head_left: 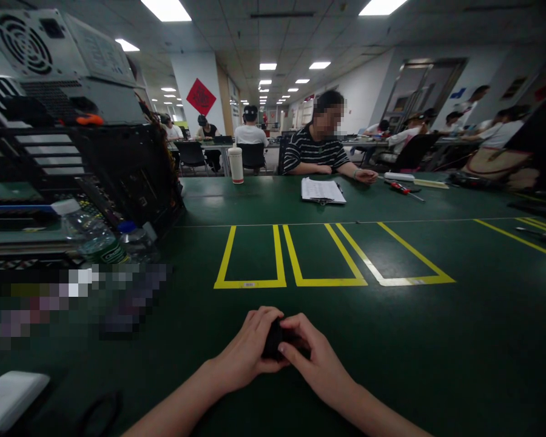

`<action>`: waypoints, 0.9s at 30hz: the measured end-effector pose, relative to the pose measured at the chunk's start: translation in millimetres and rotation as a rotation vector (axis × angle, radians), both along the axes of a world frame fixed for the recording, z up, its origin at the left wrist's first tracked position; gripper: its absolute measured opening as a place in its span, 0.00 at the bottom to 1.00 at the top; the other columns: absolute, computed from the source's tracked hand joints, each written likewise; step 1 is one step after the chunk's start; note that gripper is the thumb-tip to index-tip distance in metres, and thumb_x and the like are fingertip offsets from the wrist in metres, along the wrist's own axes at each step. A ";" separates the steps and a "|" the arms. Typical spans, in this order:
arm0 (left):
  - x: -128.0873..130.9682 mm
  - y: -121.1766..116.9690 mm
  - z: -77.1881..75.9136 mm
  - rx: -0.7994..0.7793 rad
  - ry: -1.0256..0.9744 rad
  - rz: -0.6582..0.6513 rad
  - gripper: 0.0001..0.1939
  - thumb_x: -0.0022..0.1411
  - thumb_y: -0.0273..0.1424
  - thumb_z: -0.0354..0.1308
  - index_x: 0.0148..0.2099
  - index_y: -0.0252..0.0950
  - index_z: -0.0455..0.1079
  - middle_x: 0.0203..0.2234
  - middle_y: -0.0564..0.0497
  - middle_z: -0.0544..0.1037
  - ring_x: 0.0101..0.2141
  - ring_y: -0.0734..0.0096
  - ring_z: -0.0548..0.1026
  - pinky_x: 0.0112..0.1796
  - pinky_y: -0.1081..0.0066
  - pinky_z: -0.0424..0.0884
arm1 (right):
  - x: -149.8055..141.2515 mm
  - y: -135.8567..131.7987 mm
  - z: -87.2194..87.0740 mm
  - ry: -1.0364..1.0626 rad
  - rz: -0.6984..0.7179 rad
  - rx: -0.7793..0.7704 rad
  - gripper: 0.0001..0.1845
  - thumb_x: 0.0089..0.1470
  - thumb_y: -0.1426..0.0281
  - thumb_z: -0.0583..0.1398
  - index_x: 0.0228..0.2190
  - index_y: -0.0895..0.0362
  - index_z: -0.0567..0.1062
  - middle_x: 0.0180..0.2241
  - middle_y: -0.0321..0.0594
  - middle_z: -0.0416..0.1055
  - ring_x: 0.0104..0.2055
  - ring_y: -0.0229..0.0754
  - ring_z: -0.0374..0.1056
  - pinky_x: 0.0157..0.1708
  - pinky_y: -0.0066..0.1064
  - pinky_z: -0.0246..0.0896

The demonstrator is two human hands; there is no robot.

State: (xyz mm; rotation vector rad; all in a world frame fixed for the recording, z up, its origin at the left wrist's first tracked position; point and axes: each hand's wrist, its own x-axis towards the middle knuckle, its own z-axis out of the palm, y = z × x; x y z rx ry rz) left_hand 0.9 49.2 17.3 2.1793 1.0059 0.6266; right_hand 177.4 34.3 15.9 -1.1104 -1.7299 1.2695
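Near the bottom centre of the frame, the left hand (pixel 246 352) and the right hand (pixel 316 361) meet over a small black object (pixel 272 341). The left fingers curl over its top and left side, with the thumb underneath. The right thumb and bent fingers close on its right side. Much of the object is covered, so its exact shape cannot be told.

Both hands are over a dark green table (pixel 186 328). Just beyond them, at the middle of the frame, three yellow tape outlines (pixel 321 282) stand side by side on the surface. Farther up, a clipboard (pixel 323 192) with white sheets lies right of centre, and a white cup (pixel 236 165) stands upright to its left. A person in a striped shirt (pixel 309 152) sits across the table, one forearm resting near the clipboard and a hand near a red-handled screwdriver (pixel 401 189).

At the upper left, a metal power supply (pixel 97 51) sits above a black computer case (pixel 139 188). Two clear bottles (pixel 93 233) are below, at the left of the frame, and a white box (pixel 16 394) lies in the lower left corner.
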 end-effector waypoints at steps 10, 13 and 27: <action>-1.3 -0.9 6.5 -0.011 0.041 -0.013 0.33 0.49 0.24 0.62 0.54 0.42 0.52 0.48 0.47 0.62 0.44 0.61 0.63 0.44 0.62 0.63 | 4.5 -2.5 -2.4 -0.027 0.050 0.077 0.16 0.50 0.75 0.57 0.43 0.53 0.67 0.43 0.40 0.64 0.45 0.43 0.63 0.43 0.35 0.62; -1.2 -1.0 10.1 -0.020 0.040 -0.017 0.31 0.50 0.25 0.61 0.54 0.41 0.53 0.48 0.46 0.62 0.45 0.60 0.63 0.45 0.61 0.63 | 4.6 -2.4 -3.3 -0.019 0.047 0.095 0.14 0.51 0.75 0.56 0.42 0.53 0.67 0.42 0.40 0.64 0.44 0.42 0.64 0.44 0.35 0.62; -3.1 -0.9 9.5 -0.068 0.020 -0.015 0.33 0.50 0.26 0.62 0.55 0.43 0.52 0.49 0.46 0.61 0.46 0.57 0.63 0.44 0.58 0.63 | 6.0 -2.7 0.9 -0.047 0.074 0.091 0.15 0.50 0.74 0.58 0.42 0.53 0.66 0.42 0.40 0.64 0.44 0.42 0.64 0.42 0.35 0.63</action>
